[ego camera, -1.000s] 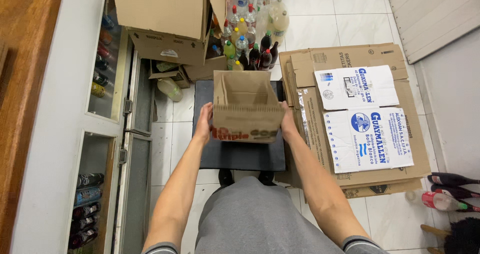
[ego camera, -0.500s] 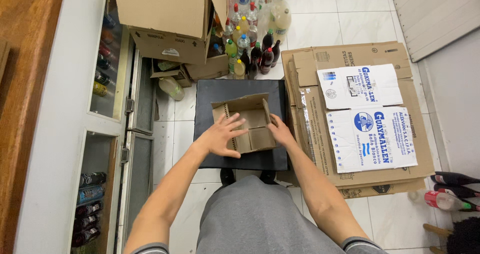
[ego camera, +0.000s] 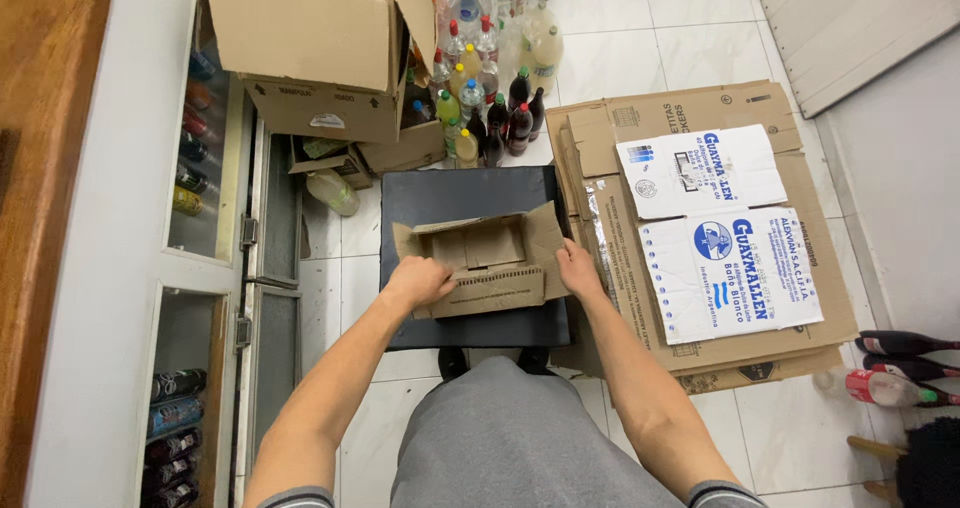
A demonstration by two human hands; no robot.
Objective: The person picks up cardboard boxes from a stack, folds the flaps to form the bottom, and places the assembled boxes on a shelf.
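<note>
A small brown cardboard box (ego camera: 490, 253) lies pressed nearly flat on a dark square stool top (ego camera: 455, 196) in front of me, its flaps spread outward. My left hand (ego camera: 418, 280) presses down on the box's near left part, fingers curled on the cardboard. My right hand (ego camera: 578, 268) grips the box's right flap at its edge. Both forearms reach forward from my lap.
A stack of flattened cartons (ego camera: 700, 228) with white printed sheets lies to the right. Large open cardboard boxes (ego camera: 310, 48) and several bottles (ego camera: 490, 68) stand ahead. A white cabinet (ego camera: 130, 218) with bottles inside runs along the left. More bottles (ego camera: 900, 368) lie at the far right.
The box was held upright above the stool a second ago. It has since come down onto the stool and been pushed flatter, with both hands moving down and onto it.
</note>
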